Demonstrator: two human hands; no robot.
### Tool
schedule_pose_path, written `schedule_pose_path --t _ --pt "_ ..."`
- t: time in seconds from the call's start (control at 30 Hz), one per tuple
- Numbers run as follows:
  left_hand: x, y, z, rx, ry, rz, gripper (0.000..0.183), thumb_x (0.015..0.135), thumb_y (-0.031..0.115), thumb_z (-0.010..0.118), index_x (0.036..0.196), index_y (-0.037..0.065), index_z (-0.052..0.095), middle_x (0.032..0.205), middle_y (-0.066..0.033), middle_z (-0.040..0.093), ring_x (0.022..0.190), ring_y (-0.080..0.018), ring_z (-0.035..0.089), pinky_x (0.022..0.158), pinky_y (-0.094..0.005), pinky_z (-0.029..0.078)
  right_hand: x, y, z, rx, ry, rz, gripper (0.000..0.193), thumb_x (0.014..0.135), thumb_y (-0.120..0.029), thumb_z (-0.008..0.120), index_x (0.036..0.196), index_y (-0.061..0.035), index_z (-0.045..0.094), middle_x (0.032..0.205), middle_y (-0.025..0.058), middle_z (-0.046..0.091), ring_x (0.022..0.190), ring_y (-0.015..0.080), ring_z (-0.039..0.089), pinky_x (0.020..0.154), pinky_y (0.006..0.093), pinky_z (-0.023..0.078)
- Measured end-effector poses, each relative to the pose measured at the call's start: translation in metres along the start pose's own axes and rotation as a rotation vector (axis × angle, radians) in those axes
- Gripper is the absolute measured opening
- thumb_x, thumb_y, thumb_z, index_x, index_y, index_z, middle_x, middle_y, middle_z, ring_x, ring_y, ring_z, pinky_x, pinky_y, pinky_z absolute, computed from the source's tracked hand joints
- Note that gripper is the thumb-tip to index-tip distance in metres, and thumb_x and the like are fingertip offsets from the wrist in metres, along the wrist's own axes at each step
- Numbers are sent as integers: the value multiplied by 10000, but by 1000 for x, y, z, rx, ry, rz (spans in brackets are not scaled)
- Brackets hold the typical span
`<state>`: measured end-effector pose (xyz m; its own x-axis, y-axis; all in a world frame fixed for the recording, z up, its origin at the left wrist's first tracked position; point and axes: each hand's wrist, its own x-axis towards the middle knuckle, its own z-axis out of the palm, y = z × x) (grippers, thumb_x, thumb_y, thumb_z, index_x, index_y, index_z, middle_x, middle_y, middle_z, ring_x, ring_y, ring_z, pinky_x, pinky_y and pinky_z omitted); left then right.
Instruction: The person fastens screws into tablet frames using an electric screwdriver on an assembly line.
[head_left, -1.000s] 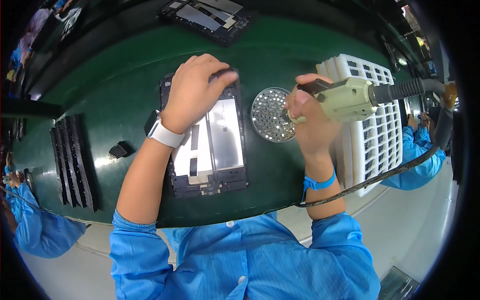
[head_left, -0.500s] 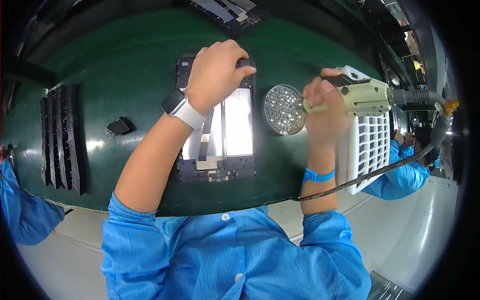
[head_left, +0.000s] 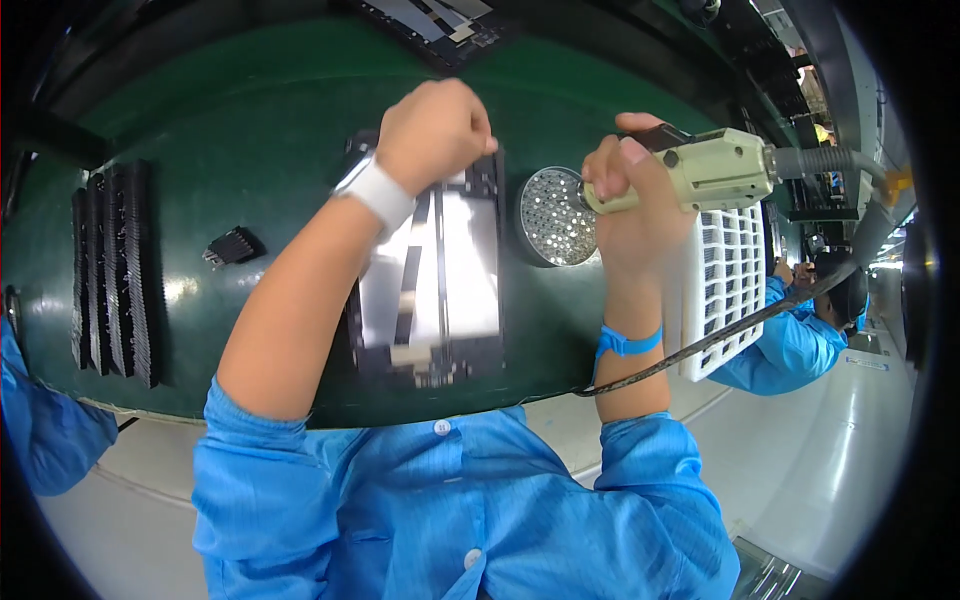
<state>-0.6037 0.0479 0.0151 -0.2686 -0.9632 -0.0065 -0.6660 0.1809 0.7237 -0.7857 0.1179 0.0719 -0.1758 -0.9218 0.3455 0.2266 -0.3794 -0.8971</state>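
A tablet-like device (head_left: 470,270) with its inside exposed, silver plates and dark ribbon cables, lies before me, blurred by motion. Over its far end is my left hand (head_left: 435,130), fingers curled in; whatever they hold is hidden. A pale green electric screwdriver (head_left: 720,170) lies sideways in my right hand (head_left: 635,195), its cable running off to the right. The screwdriver's front end reaches the right rim of a round dish (head_left: 560,215) full of small shiny metal pieces.
A white gridded tray (head_left: 725,290) stands at right, with the screwdriver's cable passing over it. Black ridged strips (head_left: 115,275) stand at left, near a small black ridged piece (head_left: 232,247). Another opened device (head_left: 435,25) lies at the far edge. A person in blue (head_left: 800,340) sits at right.
The tablet-like device has shifted toward me. My left hand has rolled over, its fingers curling in from the device's far edge. My right hand still holds the screwdriver beside the dish.
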Motion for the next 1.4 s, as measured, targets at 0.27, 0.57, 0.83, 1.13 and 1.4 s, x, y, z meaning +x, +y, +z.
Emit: schedule_pose_path --t 0.27,0.57,0.83,1.13,1.4 --pt "-74 8 2 -208 -5 -21 120 759 122 755 855 52 769 791 -112 729 740 -277 699 690 -362 542 -11 11 26 194 -88 139 165 849 9 576 997 72 613 642 62 547 534 127 507 541 293 455" --pt "-74 9 1 -212 -21 -42 147 764 106 742 898 53 767 775 -110 730 717 -269 704 685 -357 546 -22 25 30 155 -135 160 155 830 33 583 980 64 612 705 72 573 550 126 521 533 279 450" --pt "-74 8 1 -247 -14 -37 117 757 104 753 866 60 746 776 -83 731 726 -256 705 673 -358 541 -26 28 32 127 -149 159 141 826 57 588 965 51 609 699 65 572 548 115 526 512 265 438" --pt "-74 9 1 -234 -12 -47 122 755 99 752 871 63 744 782 -85 727 742 -256 702 678 -357 537 -25 27 32 95 -150 145 180 818 80 589 994 57 617 729 65 580 557 109 522 510 257 431" --pt "-74 9 1 -235 -9 -31 94 756 102 750 839 59 739 757 -84 718 723 -257 695 671 -358 534 -24 27 33 108 -180 152 142 819 71 601 959 48 605 716 59 573 551 110 514 508 262 429"
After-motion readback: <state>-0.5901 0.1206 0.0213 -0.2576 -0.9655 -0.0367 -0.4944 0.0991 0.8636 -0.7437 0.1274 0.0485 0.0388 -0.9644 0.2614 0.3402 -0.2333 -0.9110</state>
